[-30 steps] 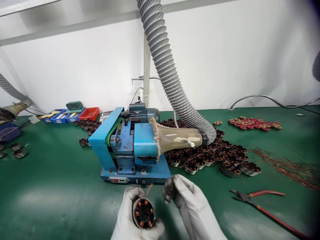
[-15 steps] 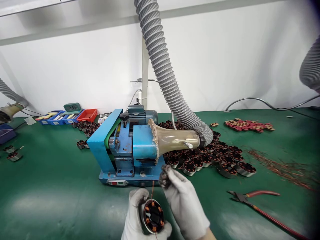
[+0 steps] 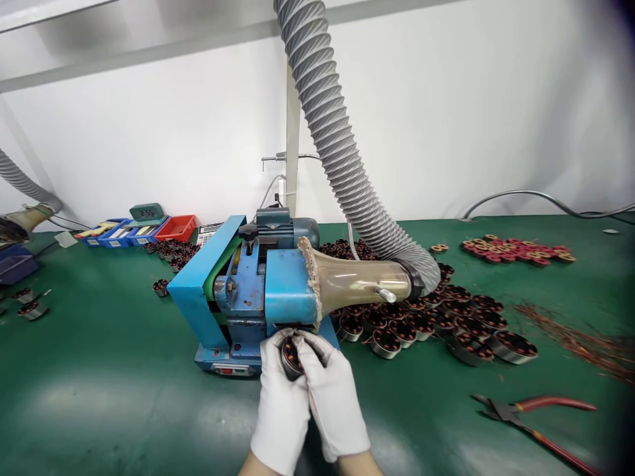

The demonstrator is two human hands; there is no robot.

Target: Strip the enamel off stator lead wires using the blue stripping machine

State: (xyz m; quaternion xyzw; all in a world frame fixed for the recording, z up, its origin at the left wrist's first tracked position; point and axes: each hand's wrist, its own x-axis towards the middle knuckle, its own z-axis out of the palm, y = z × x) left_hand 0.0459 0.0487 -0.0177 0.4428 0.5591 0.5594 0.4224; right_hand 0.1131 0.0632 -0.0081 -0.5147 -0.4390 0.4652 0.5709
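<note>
A motor stator [image 3: 291, 359], a metal ring with black inside and copper windings, is held upright in front of the blue belt-driven machine [image 3: 290, 281]. My left hand [image 3: 278, 390], in a white glove, is closed around its left side. My right hand [image 3: 328, 387], gloved too, has its fingers bent in against the stator's right side and top. The fingertips and the stator's upper end are close under the machine's blue housing. Whether they touch it I cannot tell, and the copper lead is hidden there.
A clear nozzle [image 3: 364, 281] joins the housing to a grey hose [image 3: 342, 152]. Many stators [image 3: 471, 347] lie to the right, with red rings [image 3: 516, 250] and loose copper wires [image 3: 575, 337] beyond. Red-handled cutters [image 3: 506, 411] lie front right. Bins [image 3: 177, 228] stand back left.
Both hands have moved up and forward to the machine, bringing the stator along. The right hand, apart from the stator before, now closes on it. The view has shifted slightly.
</note>
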